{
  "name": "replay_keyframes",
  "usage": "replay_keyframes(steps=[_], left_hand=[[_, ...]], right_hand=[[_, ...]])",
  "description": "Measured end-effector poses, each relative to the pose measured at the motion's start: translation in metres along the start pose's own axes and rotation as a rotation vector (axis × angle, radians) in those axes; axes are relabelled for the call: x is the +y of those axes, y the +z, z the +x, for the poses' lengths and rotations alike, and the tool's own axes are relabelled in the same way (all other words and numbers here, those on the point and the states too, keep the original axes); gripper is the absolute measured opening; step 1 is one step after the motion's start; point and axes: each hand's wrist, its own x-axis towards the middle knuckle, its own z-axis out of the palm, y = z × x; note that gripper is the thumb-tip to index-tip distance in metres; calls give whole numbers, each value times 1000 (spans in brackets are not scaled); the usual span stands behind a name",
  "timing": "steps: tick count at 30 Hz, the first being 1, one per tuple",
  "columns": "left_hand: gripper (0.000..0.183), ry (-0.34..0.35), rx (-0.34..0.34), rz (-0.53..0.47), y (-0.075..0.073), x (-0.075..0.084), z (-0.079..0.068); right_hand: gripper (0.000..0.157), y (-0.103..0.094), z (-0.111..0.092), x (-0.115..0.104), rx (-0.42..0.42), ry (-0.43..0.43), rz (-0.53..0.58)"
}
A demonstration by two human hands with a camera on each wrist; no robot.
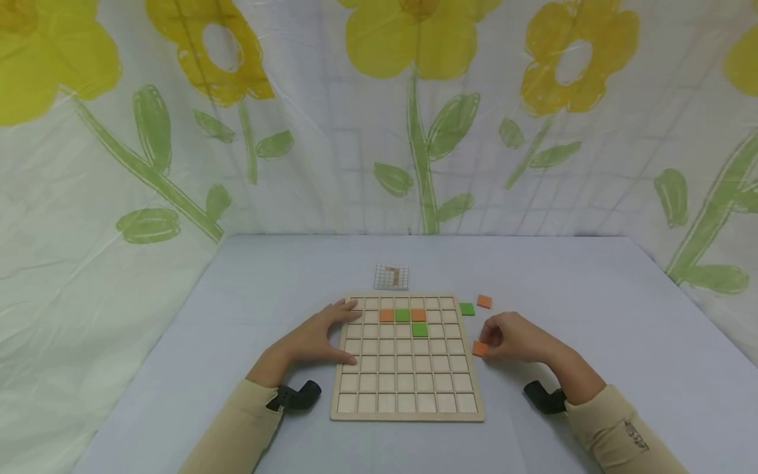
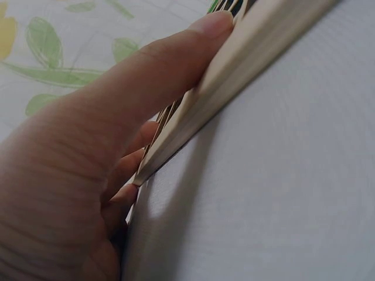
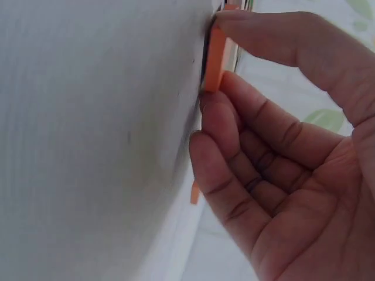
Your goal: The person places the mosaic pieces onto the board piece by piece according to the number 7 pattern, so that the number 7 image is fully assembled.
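A wooden grid board point(image 1: 406, 416) lies flat on the table. Orange and green square tiles, such as this green tile point(image 1: 420, 329), sit in several cells of its upper rows. My left hand point(image 1: 314, 334) spreads along the board's left edge, thumb and fingertips resting on the frame point(image 2: 211, 76). Just off the board's right side, my right hand point(image 1: 521, 337) pinches an orange tile point(image 3: 215, 58) between thumb and fingers, close to the tabletop. Beyond that hand lie a loose green tile point(image 1: 467, 309), right at the board's edge, and another orange tile point(image 1: 484, 301).
A small card point(image 1: 391, 276) printed with a grid and coloured squares lies behind the board. The white table point(image 1: 284, 263) ends at a curtain point(image 1: 320, 164) painted with yellow flowers. Dark wrist devices are strapped at both sleeves.
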Motion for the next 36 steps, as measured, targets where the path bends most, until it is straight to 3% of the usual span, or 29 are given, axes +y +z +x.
replay_keyframes(steps=[7, 14, 36], left_hand=[[92, -6, -2, 0, 1, -1, 0], [92, -22, 0, -4, 0, 1, -1], [91, -16, -1, -4, 1, 0, 0]], right_hand=[[10, -7, 3, -1, -7, -38, -11], [11, -12, 15, -19, -19, -106, 2], [16, 11, 60, -64, -114, -201, -9]])
